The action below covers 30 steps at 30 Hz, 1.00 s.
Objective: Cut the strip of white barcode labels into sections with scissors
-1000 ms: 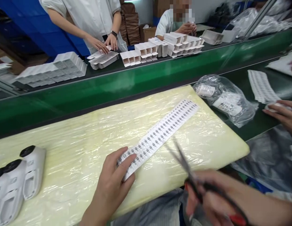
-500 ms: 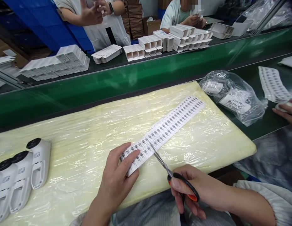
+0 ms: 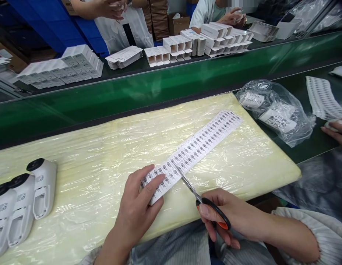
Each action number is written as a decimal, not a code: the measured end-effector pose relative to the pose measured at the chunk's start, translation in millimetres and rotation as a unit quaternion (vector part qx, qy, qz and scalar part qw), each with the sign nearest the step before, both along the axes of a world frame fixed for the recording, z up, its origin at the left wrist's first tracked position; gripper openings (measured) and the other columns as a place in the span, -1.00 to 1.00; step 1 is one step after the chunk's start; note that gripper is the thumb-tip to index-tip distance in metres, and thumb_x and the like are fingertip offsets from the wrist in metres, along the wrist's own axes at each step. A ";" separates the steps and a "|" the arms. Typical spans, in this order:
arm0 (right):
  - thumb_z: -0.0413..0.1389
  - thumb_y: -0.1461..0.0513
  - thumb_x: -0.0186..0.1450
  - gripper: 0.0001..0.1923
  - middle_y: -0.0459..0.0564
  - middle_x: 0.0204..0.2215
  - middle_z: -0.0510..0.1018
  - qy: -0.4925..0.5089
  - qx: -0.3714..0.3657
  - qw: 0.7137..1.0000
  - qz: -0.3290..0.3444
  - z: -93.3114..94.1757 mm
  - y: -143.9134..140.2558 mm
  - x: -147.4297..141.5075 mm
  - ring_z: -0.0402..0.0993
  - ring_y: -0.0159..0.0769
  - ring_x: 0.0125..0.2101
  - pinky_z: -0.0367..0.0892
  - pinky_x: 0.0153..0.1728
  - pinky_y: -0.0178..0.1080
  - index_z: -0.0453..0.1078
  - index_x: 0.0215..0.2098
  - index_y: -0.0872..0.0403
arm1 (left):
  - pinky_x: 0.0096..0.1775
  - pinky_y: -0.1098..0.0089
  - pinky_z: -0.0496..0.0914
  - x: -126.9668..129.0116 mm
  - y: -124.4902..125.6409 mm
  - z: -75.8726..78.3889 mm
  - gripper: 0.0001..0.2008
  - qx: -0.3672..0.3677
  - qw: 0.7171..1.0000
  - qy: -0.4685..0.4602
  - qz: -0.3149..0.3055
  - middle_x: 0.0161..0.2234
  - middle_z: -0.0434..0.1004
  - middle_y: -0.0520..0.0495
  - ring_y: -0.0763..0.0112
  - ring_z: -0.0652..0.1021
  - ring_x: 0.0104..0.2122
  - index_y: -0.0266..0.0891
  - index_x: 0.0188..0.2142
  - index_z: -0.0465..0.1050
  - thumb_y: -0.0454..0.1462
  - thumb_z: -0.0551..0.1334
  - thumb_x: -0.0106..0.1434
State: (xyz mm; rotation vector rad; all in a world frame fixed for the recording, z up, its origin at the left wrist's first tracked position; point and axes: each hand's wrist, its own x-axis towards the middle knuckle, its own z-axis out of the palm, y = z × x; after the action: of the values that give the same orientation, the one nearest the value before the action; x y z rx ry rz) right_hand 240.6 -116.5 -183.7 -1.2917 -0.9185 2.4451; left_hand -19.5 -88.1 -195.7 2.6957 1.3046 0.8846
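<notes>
A long white label sheet (image 3: 200, 144) with rows of small printed codes lies slantwise over the yellow, plastic-wrapped pad (image 3: 85, 176). My left hand (image 3: 141, 198) grips the sheet's near end between thumb and fingers. In my right hand (image 3: 223, 215) is a pair of scissors (image 3: 190, 187) with black and orange handles, thumb and fingers through the loops. The blades reach over the sheet's lower edge just beyond my left fingertips, their tips amid the printed rows. How far the sheet is cut there I cannot tell.
Several white device housings (image 3: 43, 187) stand at the left. A clear plastic bag (image 3: 295, 127) and another label sheet (image 3: 322, 95) lie right, near another person's hand (image 3: 338, 130). Beyond the green partition (image 3: 159, 86) are stacked white boxes (image 3: 226, 38) and two people.
The scissors' handles have drawn slightly closer together, with the blades at nearly the same spot on the sheet. The view has shifted a little. My left hand keeps its hold.
</notes>
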 end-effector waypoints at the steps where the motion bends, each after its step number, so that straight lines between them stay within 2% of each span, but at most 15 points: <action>1: 0.28 -0.33 0.00 -0.30 -0.13 -0.64 0.46 -0.007 -0.001 1.000 0.001 0.8 0.4 0.2 0.21 -0.58 -0.77 0.13 -0.82 -0.53 0.26 -0.47 0.10 | 0.02 0.18 0.45 -0.3 -0.1 -0.4 -0.67 0.001 1.000 -0.001 0.001 0.13 0.34 -0.29 0.15 0.44 0.07 -0.24 0.07 0.41 -0.44 0.21 0.33; 5: 0.32 -0.25 0.02 -0.37 -0.15 -0.66 0.45 -0.026 -0.003 1.000 0.004 2.4 1.1 0.9 0.17 -0.59 -0.80 0.10 -0.84 -0.53 0.27 -0.48 0.10 | 0.03 0.18 0.45 -1.5 0.2 -1.7 -0.66 -0.001 1.000 -0.007 0.000 0.14 0.33 -0.29 0.14 0.44 0.08 -0.25 0.07 0.41 -0.45 0.21 0.32; 14: 0.34 -0.23 -0.01 -0.37 -0.12 -0.66 0.46 -0.013 -0.002 1.000 -0.009 6.8 9.8 -1.4 0.21 -0.58 -0.79 0.15 -0.84 -0.53 0.29 -0.55 0.12 | 0.05 0.19 0.42 1.4 -0.5 0.3 -0.65 -0.002 1.000 -0.012 -0.025 0.15 0.30 -0.29 0.14 0.41 0.11 -0.26 0.09 0.39 -0.46 0.20 0.33; 25: 0.30 -0.26 0.05 -0.37 -0.17 -0.68 0.42 -0.037 0.026 0.999 -0.004 6.6 14.0 -5.0 0.14 -0.58 -0.81 0.06 -0.85 -0.50 0.26 -0.49 0.09 | 0.04 0.18 0.41 0.2 -1.1 -1.1 -0.64 0.002 0.999 -0.026 -0.023 0.14 0.32 -0.31 0.13 0.41 0.10 -0.29 0.08 0.41 -0.48 0.22 0.30; 28: 0.35 -0.25 0.01 -0.34 -0.08 -0.47 0.53 -0.015 0.060 0.996 -0.062 7.4 13.4 -11.3 0.34 -0.50 -0.65 0.22 -0.73 -0.46 0.28 -0.37 0.10 | 0.07 0.15 0.39 3.4 -5.5 6.8 -0.66 0.018 0.998 -0.040 -0.035 0.15 0.31 -0.33 0.10 0.40 0.12 -0.31 0.06 0.43 -0.47 0.24 0.30; 30: 0.42 -0.20 -0.05 -0.31 -0.07 -0.36 0.50 0.026 0.088 0.989 -0.115 8.0 13.1 -17.4 0.44 -0.41 -0.47 0.40 -0.55 -0.38 0.30 -0.30 0.09 | 0.09 0.13 0.38 8.3 -11.2 14.7 -0.68 0.035 0.997 -0.050 -0.050 0.15 0.29 -0.33 0.07 0.39 0.14 -0.31 0.05 0.44 -0.46 0.24 0.31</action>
State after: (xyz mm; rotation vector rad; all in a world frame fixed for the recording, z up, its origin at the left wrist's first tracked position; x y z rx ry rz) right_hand 223.1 -103.5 -175.7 -1.1953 -0.8961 2.1594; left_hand -11.2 -99.4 -181.0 2.7009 1.1284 1.0583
